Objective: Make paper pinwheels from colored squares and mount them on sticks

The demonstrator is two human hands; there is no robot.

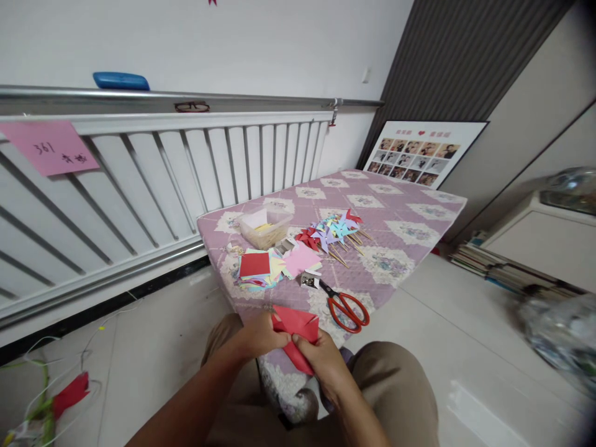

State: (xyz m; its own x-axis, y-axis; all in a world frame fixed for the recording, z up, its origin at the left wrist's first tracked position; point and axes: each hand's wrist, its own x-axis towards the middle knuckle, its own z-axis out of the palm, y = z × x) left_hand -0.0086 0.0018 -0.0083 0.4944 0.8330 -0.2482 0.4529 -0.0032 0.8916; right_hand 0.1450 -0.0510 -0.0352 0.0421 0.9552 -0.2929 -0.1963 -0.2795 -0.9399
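Note:
A red paper square (294,321) with cuts in it is held over the near edge of the cloth-covered table. My left hand (264,335) grips its left side, fingers closed on the paper. On the lower right side, my right hand (321,357) is closed on the same paper, and the two thumbs nearly meet at its middle. Just beyond lie scissors with red handles (348,312) and a small box of metal pins (309,280). To the left of these sits a stack of coloured paper squares (254,266), with pink paper (302,258) beside it.
Several paper pinwheels on sticks (333,233) lie in a pile farther back. A plastic container (264,228) stands left of them. A white radiator (261,158) runs along the table's far left side. A framed photo board (421,152) leans at the table's far end.

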